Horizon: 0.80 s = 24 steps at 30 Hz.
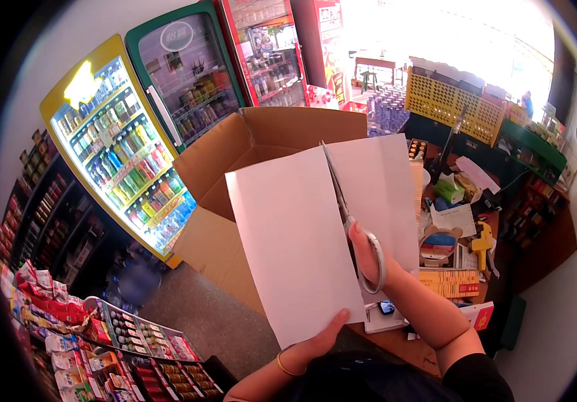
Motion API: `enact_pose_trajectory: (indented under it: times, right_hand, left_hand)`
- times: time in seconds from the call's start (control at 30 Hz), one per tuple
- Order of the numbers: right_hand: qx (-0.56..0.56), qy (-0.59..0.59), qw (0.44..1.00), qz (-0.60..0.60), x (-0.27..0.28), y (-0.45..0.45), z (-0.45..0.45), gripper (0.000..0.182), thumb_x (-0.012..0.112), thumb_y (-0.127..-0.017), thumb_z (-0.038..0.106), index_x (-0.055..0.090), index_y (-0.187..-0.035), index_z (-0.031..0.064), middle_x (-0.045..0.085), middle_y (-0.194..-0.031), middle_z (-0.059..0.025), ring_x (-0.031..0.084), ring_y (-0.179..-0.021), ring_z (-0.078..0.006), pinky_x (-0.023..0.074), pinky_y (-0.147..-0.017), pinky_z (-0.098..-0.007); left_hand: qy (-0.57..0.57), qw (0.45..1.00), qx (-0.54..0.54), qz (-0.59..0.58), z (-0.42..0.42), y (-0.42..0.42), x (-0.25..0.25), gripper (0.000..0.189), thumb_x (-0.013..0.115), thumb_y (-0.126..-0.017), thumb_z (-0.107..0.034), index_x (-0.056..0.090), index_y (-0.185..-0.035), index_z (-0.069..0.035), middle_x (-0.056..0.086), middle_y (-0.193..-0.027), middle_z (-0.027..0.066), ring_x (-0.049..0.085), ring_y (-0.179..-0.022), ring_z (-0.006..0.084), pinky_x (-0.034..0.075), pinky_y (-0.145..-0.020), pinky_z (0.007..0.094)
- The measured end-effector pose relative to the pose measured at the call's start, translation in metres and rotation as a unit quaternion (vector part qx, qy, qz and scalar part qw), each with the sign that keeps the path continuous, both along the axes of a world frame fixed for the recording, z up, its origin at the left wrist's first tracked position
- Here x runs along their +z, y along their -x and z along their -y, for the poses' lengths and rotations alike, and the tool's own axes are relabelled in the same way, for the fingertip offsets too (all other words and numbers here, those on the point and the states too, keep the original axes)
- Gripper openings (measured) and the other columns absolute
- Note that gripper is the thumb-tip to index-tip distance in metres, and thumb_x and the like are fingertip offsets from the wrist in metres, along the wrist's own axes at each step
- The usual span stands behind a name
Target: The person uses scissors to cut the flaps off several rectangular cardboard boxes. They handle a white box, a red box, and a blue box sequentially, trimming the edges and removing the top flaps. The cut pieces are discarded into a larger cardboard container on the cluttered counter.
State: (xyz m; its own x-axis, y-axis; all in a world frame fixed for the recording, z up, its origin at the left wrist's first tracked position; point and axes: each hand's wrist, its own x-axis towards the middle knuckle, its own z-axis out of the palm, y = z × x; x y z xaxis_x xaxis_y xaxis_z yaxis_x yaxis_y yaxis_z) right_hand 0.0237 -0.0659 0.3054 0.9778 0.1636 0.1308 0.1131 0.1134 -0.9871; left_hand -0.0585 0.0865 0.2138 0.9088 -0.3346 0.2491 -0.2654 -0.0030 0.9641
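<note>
A large white sheet of paper (293, 241) is held up before me, split by a long cut from its lower edge almost to its top. Gripping the sheet's lower edge, my left hand (326, 334) has its thumb on the front and its fingers hidden behind. My right hand (366, 251) holds a pair of scissors (343, 198) by light-coloured handles, with the blades pointing up along the cut near the top edge. To the right of the cut, the other part of the paper (379, 181) hangs partly behind my right hand.
Behind the paper stands an open cardboard box (308, 123). The cluttered wooden desk (419, 352) at right bears a yellow tool (482, 238) and a round mirror (438, 246). Drinks fridges (127, 161) line the back left. A snack rack (142, 346) stands at lower left.
</note>
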Motion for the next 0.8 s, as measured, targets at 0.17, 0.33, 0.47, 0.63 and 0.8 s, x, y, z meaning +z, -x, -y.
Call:
enact_pose_trajectory:
  times: [0.17, 0.33, 0.47, 0.63, 0.8]
  right_hand:
    - [-0.014, 0.064, 0.998, -0.004, 0.018, 0.014, 0.004, 0.068, 0.028, -0.091, 0.059, 0.054, -0.087, -0.0036, 0.055, -0.075, -0.0068, 0.047, -0.075, -0.0126, 0.0434, -0.070, -0.0286]
    - [-0.014, 0.143, 0.990, 0.008, 0.028, 0.022, 0.012, 0.058, 0.038, -0.090, 0.054, 0.052, -0.082, -0.0016, 0.050, -0.068, -0.0039, 0.046, -0.070, -0.0107, 0.0424, -0.064, -0.0283]
    - [-0.008, 0.081, 0.995, 0.052, 0.032, 0.034, 0.012, 0.041, 0.057, -0.085, 0.040, 0.048, -0.080, 0.0011, 0.048, -0.069, -0.0023, 0.044, -0.068, -0.0092, 0.0409, -0.060, -0.0274]
    - [-0.062, -0.013, 0.997, 0.035, 0.025, 0.064, 0.033, 0.024, 0.067, -0.073, 0.017, 0.049, -0.082, 0.0041, 0.047, -0.071, 0.0000, 0.045, -0.067, -0.0088, 0.0396, -0.058, -0.0250]
    - [-0.214, -0.083, 0.971, 0.060, 0.044, 0.102, 0.081, 0.019, 0.062, -0.072, 0.010, 0.050, -0.086, 0.0061, 0.049, -0.076, 0.0023, 0.047, -0.070, -0.0068, 0.0396, -0.061, -0.0229]
  left_hand:
    - [-0.089, 0.987, 0.058, 0.119, -0.004, 0.000, 0.001, 0.032, 0.060, -0.084, -0.015, 0.054, -0.111, 0.001, 0.060, -0.103, 0.0136, 0.056, -0.094, 0.0260, 0.044, -0.082, 0.0342]
    - [-0.100, 0.984, 0.079, 0.128, -0.006, 0.004, 0.006, 0.029, 0.058, -0.085, -0.015, 0.055, -0.110, 0.001, 0.061, -0.101, 0.0136, 0.057, -0.092, 0.0273, 0.045, -0.080, 0.0348]
    - [-0.128, 0.978, 0.106, 0.125, -0.002, 0.010, 0.032, 0.029, 0.057, -0.086, -0.015, 0.055, -0.111, 0.001, 0.061, -0.102, 0.0131, 0.057, -0.093, 0.0268, 0.045, -0.081, 0.0354]
    - [-0.131, 0.981, 0.053, 0.131, 0.016, 0.017, 0.060, 0.029, 0.057, -0.086, -0.014, 0.056, -0.111, 0.000, 0.061, -0.104, 0.0131, 0.057, -0.096, 0.0261, 0.045, -0.082, 0.0354]
    - [-0.100, 0.974, -0.094, 0.180, 0.021, 0.004, 0.018, 0.031, 0.064, -0.079, -0.010, 0.058, -0.108, 0.000, 0.062, -0.102, 0.0140, 0.061, -0.092, 0.0244, 0.048, -0.079, 0.0337]
